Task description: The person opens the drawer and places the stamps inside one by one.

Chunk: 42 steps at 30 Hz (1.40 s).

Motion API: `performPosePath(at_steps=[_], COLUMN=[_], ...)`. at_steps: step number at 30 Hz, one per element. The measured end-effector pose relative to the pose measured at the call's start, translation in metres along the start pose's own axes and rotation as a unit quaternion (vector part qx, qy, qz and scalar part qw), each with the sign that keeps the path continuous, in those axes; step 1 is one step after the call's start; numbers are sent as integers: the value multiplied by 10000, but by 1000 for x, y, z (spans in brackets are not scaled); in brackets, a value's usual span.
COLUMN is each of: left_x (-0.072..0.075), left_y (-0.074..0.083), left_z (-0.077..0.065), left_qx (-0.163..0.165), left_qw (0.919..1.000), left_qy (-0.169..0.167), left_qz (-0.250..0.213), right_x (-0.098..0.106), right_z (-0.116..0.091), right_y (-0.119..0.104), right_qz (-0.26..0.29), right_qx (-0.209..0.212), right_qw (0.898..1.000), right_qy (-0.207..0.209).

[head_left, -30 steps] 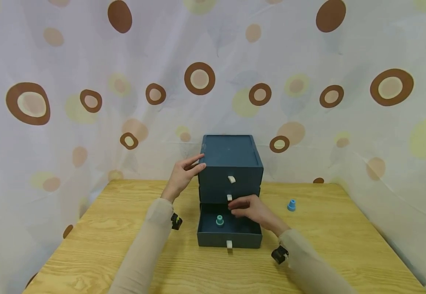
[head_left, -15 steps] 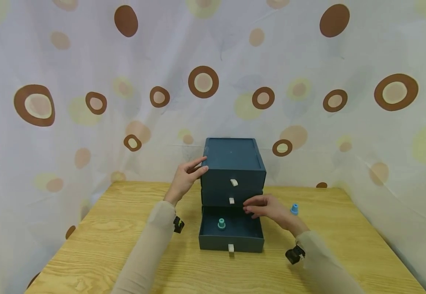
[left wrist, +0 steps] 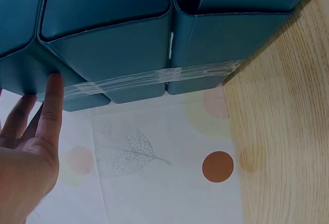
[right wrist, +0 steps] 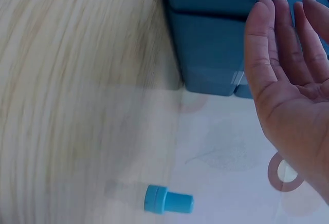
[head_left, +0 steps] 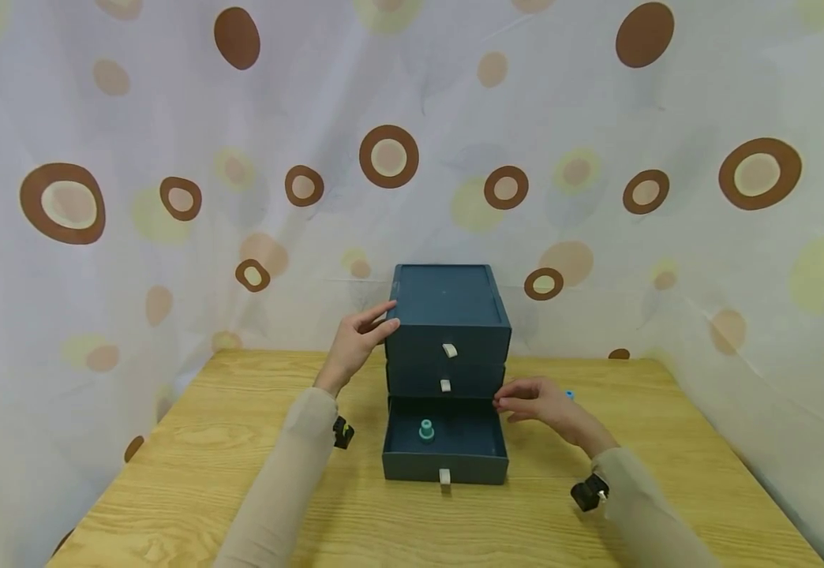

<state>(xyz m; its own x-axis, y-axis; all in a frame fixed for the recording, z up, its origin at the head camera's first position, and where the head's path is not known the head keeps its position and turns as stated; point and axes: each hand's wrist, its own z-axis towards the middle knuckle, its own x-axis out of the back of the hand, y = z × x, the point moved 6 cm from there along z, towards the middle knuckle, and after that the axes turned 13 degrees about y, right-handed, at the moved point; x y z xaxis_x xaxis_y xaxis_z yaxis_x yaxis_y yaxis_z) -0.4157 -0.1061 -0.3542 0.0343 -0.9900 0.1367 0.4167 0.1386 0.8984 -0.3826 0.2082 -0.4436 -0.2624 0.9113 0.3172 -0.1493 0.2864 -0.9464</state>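
A dark blue cabinet (head_left: 447,296) of stacked drawers stands at the back of the table, its bottom drawer (head_left: 455,468) pulled out. Inside that drawer a small teal stepped piece (head_left: 426,431) with a wide base stands upright. My left hand (head_left: 350,347) rests against the cabinet's upper left side, fingers extended; the left wrist view shows a fingertip on its wall. Beside the drawer's right rear edge is my right hand (head_left: 543,404), its fingers loosely bent around nothing. A similar light blue piece (right wrist: 169,200) is on the table, mostly hidden behind the right hand in the head view.
White pull tabs, such as the bottom tab (head_left: 444,477), stick out from the drawer fronts. Clear tape (left wrist: 128,84) runs along the cabinet's side. The wooden table (head_left: 170,473) meets a patterned curtain (head_left: 298,260) at the back.
The right hand has moved rightward, from over the open drawer to its right edge, and now covers most of the light blue piece. The left hand stays at the cabinet.
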Motion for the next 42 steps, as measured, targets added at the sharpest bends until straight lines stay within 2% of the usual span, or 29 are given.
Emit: performPosePath(at_steps=[7, 12, 17, 24, 30, 32, 34, 40, 42], left_x=[1, 2, 3, 2, 1, 1, 1, -1, -1], left_y=[-1, 0, -1, 0, 26, 30, 26, 1, -1], left_z=[1, 1, 2, 2, -8, -9, -8, 1, 2], left_qx=[-44, -66, -110, -213, -136, -90, -62, -75, -116], left_qw=[10000, 10000, 9999, 9997, 9999, 9999, 9999, 9999, 9999], left_qy=[-37, 1, 63, 84, -46, -67, -77, -81, -55], left_qz=[-72, -3, 69, 91, 76, 86, 93, 36, 37], right_x=[13, 25, 35, 47, 60, 63, 66, 76, 80], right_z=[-3, -6, -8, -19, -30, -32, -35, -39, -40], right_y=[9, 17, 22, 31, 44, 47, 49, 56, 57], right_qz=[-140, -419, -730, -878, -1275, -1324, -1308, -1237, -1288], right_qx=[-62, -295, -346, -497, -656, -702, -788, -1072, -1130], right_qw=[9999, 9981, 9951, 9921, 9851, 9836, 9826, 9778, 9753], right_qy=[71, 352, 564, 740, 946, 1000, 1056, 1306, 1394])
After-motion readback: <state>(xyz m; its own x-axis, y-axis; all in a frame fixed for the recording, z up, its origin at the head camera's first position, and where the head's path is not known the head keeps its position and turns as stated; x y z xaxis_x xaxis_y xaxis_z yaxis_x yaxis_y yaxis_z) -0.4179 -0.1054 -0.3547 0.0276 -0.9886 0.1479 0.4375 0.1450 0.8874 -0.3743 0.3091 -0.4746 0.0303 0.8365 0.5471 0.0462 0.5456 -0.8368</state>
